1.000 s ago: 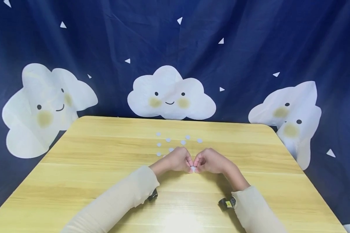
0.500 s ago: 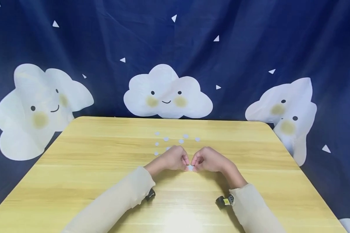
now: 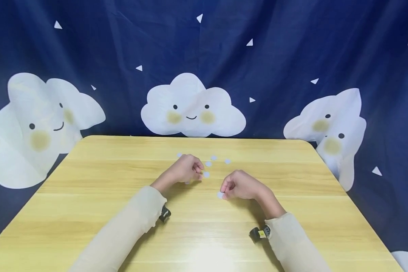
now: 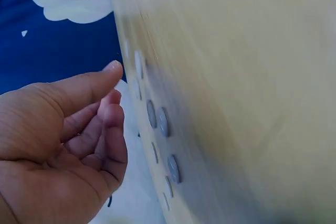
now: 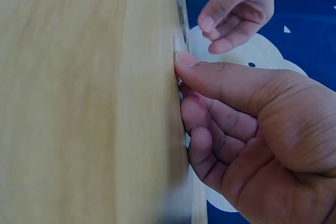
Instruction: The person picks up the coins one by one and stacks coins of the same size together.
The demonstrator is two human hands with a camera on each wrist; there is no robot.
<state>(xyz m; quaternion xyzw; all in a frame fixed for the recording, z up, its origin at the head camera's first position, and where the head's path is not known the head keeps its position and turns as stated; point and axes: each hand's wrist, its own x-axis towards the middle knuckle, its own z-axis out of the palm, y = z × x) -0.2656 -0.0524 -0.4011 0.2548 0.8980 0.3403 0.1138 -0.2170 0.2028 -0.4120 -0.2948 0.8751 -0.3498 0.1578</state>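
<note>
Small pale round discs lie on the wooden table. In the head view my right hand (image 3: 243, 185) pinches the edge of one disc (image 3: 221, 195), which pokes out left of its fingertips. The right wrist view shows that disc (image 5: 176, 43) edge-on at the thumb tip. My left hand (image 3: 187, 169) hovers over the scattered discs, its fingers loosely curled with nothing between them. Close to its fingertips lies another disc (image 3: 206, 174). In the left wrist view a gap stands between the thumb (image 4: 113, 69) and the fingers. Some discs are partly hidden behind the left hand.
More discs lie farther back, among them one disc (image 3: 214, 157) and a rightmost disc (image 3: 227, 161). Bare wood of the table (image 3: 204, 230) stretches in front of the hands. A dark blue cloth (image 3: 224, 56) with smiling clouds hangs behind the table's far edge.
My left hand has left the disc it held together with the right hand and moved back and left to the scattered discs. The right hand stays at its disc. The head view has shifted slightly.
</note>
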